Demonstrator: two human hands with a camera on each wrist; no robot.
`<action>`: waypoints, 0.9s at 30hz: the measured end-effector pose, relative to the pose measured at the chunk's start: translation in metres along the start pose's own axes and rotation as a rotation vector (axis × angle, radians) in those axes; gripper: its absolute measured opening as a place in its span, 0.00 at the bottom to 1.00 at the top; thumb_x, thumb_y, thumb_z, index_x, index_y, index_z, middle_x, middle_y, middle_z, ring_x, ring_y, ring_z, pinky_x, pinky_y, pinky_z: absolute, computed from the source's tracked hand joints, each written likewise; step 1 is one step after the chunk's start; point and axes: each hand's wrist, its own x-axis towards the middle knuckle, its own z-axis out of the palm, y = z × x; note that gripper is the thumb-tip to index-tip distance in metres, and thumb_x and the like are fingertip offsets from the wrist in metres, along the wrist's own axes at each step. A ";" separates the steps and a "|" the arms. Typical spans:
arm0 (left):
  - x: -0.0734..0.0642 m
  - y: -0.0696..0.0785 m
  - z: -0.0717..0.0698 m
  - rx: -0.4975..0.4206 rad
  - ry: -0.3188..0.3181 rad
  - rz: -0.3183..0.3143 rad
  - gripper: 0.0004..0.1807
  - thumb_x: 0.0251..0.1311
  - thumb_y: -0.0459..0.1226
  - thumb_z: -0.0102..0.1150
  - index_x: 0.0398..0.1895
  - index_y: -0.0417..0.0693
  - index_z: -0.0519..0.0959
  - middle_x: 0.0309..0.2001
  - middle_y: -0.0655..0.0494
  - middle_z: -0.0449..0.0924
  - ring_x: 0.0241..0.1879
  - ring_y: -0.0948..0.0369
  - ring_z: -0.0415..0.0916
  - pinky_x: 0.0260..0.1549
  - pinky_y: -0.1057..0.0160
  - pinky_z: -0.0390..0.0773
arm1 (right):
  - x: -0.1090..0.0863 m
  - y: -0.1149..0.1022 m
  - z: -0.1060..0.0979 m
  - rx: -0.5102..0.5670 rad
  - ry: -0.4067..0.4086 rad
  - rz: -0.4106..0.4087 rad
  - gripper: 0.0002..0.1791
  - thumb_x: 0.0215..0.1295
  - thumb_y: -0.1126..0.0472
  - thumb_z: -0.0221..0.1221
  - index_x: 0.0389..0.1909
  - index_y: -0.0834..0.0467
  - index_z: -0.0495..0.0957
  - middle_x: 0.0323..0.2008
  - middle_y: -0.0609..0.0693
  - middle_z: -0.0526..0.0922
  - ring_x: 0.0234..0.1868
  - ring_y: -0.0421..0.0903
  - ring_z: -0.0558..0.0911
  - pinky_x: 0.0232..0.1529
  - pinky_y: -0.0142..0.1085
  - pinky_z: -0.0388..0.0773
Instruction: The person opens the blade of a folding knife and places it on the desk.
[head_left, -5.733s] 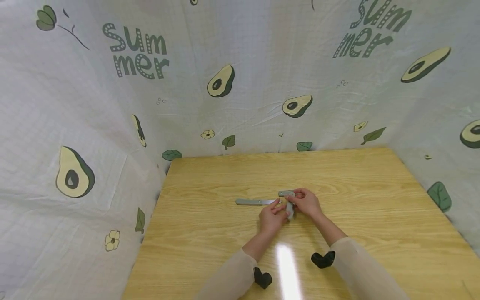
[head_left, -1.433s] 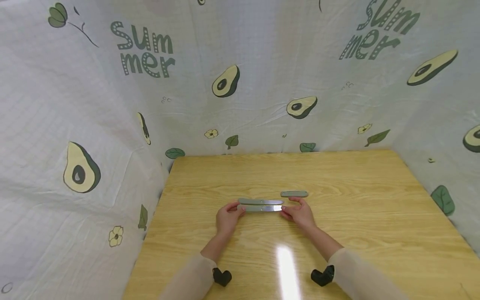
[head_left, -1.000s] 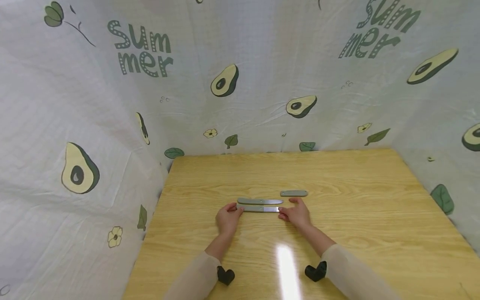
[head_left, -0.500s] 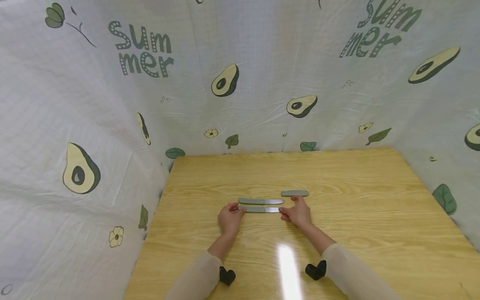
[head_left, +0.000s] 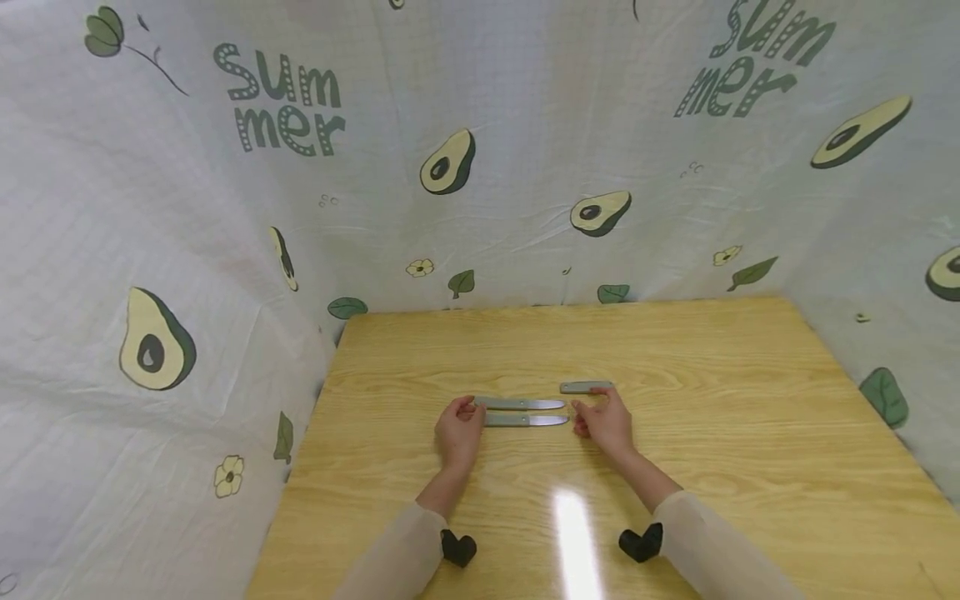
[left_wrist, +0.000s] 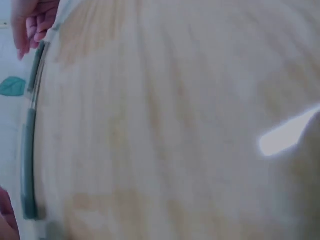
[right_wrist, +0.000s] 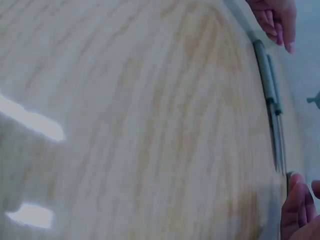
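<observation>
Two folding knives with grey-green handles lie opened out, side by side, blades to the right: a farther knife [head_left: 501, 403] and a nearer knife [head_left: 507, 420]. My left hand [head_left: 459, 433] is at their handle ends in the head view; the right wrist view shows its fingers slightly apart from the handles. To the right and farther back lies a folded knife [head_left: 581, 387], blade tucked away. My right hand [head_left: 609, 425] reaches to it, the index finger over its right end and the thumb short of it. Whether that finger touches is hard to tell.
The wooden table [head_left: 420, 358] carries a bright light reflection [head_left: 576, 533] near the front. A printed cloth [head_left: 510, 100] hangs behind it and along both sides. Black wrist pieces [head_left: 641, 542] stick out from both sleeves.
Earlier both hands handled one knife; it then came to lie opened beside the other. Just now my right hand left its blade tip for the folded knife, and my left hand let go its handle.
</observation>
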 end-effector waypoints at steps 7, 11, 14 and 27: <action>0.003 0.032 0.032 -0.122 -0.224 0.058 0.19 0.57 0.33 0.66 0.52 0.36 0.79 0.43 0.44 0.84 0.42 0.57 0.83 0.40 0.67 0.84 | 0.020 -0.010 -0.025 -0.090 0.278 -0.083 0.23 0.66 0.61 0.59 0.58 0.63 0.68 0.36 0.57 0.82 0.34 0.47 0.83 0.29 0.25 0.77; 0.000 0.047 0.051 -0.146 -0.349 0.010 0.22 0.59 0.31 0.62 0.57 0.36 0.76 0.50 0.40 0.82 0.49 0.53 0.82 0.47 0.63 0.83 | 0.025 -0.014 -0.031 -0.096 0.310 -0.035 0.24 0.65 0.60 0.59 0.60 0.63 0.67 0.47 0.60 0.79 0.47 0.53 0.78 0.40 0.34 0.77; -0.002 0.053 0.062 -0.125 -0.401 -0.042 0.23 0.61 0.31 0.61 0.60 0.38 0.75 0.52 0.42 0.82 0.51 0.52 0.81 0.50 0.63 0.82 | 0.026 -0.013 -0.032 -0.089 0.281 0.009 0.25 0.66 0.61 0.57 0.62 0.64 0.66 0.52 0.63 0.77 0.52 0.56 0.77 0.45 0.39 0.76; -0.006 0.058 0.084 -0.093 -0.587 -0.062 0.26 0.65 0.32 0.53 0.67 0.38 0.67 0.61 0.41 0.75 0.62 0.49 0.73 0.62 0.58 0.74 | 0.019 -0.005 -0.029 -0.111 0.236 0.040 0.25 0.65 0.63 0.53 0.63 0.66 0.67 0.55 0.66 0.77 0.55 0.59 0.78 0.55 0.44 0.75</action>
